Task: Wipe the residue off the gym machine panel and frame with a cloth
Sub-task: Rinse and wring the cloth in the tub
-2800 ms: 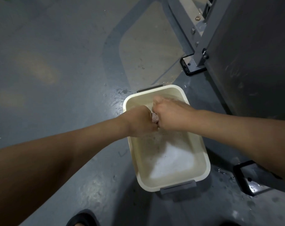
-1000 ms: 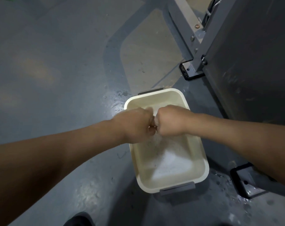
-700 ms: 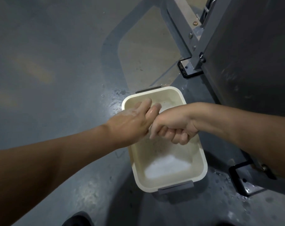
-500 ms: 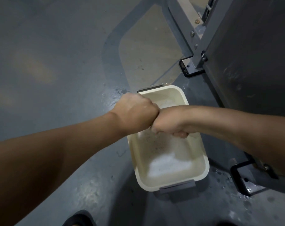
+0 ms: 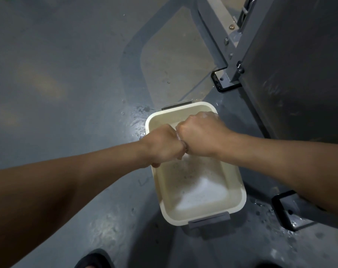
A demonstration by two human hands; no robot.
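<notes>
left hand (image 5: 163,146): held over the left rim of the basin, back of the hand up, fingers curled tight into a fist. right hand (image 5: 201,137): over the far half of the basin, fingers likewise curled into a fist, knuckles pressed against those of the left hand. cloth (image 5: 184,145): gripped between the two fists and almost wholly hidden by them; only a thin pinkish sliver shows at the seam where the hands meet, above the basin and well apart from the machine. basin (image 5: 163,190): cream, rectangular, on the floor directly below the hands, with a grey handle (image 5: 209,222) at the near end and another at the far end. foam (image 5: 201,192): white patch on cloudy, speckled water in the near half of the basin. panel (image 5: 299,74): dark grey gym machine sheet, upper right, with pale smears across its face. frame (image 5: 214,29): grey beam running down to the panel's left edge, bolts visible near the join. foot bracket (image 5: 225,82): black-edged, on the floor just beyond the basin; a second one (image 5: 292,211) sits to the basin's right, partly under the right forearm. floor (image 5: 67,74): grey painted, wet patches and droplets around the basin. sandal (image 5: 94,260): dark, at the bottom edge.
</notes>
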